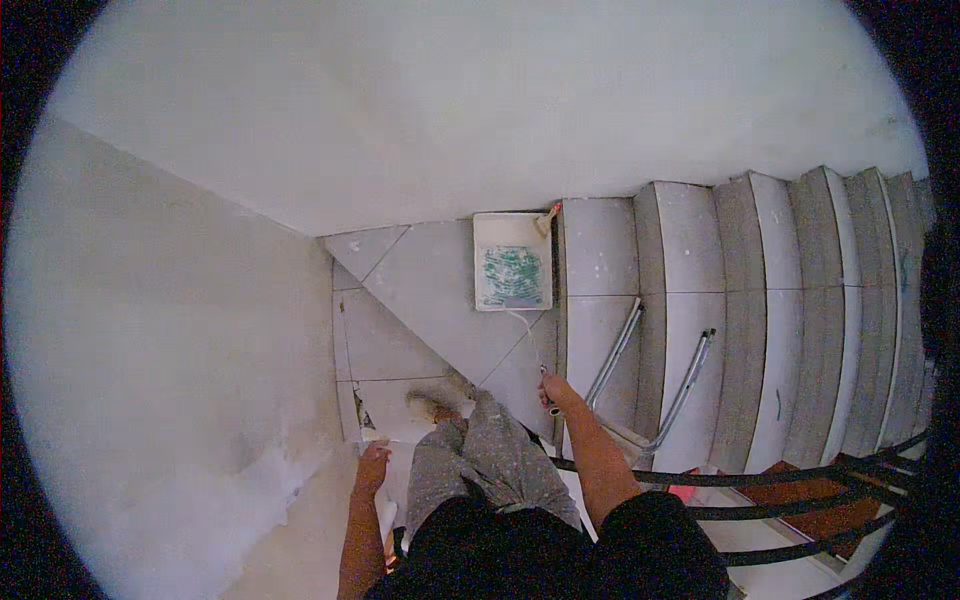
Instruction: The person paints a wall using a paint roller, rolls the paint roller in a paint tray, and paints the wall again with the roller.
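My right hand (553,391) is closed around the handle of a paint roller (535,341). The roller's thin, bent wire frame runs from the hand to the near edge of a white paint tray (513,231). Its roller head is hard to make out there. White paint smeared over a green patch shows on the tray's ribbed floor. In the tray's far right corner rests a paintbrush (546,223) with a reddish handle tip. My left hand (373,459) hangs low by the left wall, its fingers slightly bent, with nothing visible in it.
Tiled stairs (690,247) run off to the right along a pale wall (480,105). A bent metal tube frame (686,390) lies across the lower steps. Black railing bars (780,510) cross the lower right. The tray stands on tiled winder steps (427,277); another wall (172,315) is at left.
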The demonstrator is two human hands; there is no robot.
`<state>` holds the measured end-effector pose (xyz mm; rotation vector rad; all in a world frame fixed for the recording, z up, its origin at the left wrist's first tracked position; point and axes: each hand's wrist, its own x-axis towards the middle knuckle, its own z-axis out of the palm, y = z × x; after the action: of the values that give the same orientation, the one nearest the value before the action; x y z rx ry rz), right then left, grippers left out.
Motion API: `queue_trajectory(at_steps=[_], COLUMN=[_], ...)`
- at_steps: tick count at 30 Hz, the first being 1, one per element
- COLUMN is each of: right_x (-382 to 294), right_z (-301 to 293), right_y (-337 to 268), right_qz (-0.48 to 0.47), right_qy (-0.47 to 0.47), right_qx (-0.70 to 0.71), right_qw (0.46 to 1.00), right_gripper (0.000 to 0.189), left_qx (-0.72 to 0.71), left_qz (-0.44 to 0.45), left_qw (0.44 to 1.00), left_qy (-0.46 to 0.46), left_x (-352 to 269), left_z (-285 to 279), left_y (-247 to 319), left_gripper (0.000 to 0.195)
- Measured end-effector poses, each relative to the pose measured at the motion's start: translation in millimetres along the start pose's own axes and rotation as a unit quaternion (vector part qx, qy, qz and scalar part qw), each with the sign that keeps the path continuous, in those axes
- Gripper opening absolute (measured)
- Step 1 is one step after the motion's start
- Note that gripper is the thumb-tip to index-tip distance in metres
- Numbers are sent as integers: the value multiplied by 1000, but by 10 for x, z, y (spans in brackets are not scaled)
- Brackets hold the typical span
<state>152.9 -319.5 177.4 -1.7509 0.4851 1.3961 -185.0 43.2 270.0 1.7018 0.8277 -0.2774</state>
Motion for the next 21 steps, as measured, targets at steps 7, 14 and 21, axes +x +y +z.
queue_trajectory(at_steps=[7,14,21], right_x=[368,1098,1455], right_z=[-93,-252,-338], right_y=[-172,-563,-1135], right_qz=[-65,-63,-397], right_qy=[16,24,61], right_qx=[-6,-65,-133], right_qw=[998,996,906], right_gripper=[42,27,46], left_qx=[112,112,88], left_qz=[20,-21,23], left_qw=[993,991,995], left_qy=[-30,-63,-48], left_x=[306,383,292], left_z=[236,304,243], left_y=[1032,1005,840], left_gripper=[25,25,25])
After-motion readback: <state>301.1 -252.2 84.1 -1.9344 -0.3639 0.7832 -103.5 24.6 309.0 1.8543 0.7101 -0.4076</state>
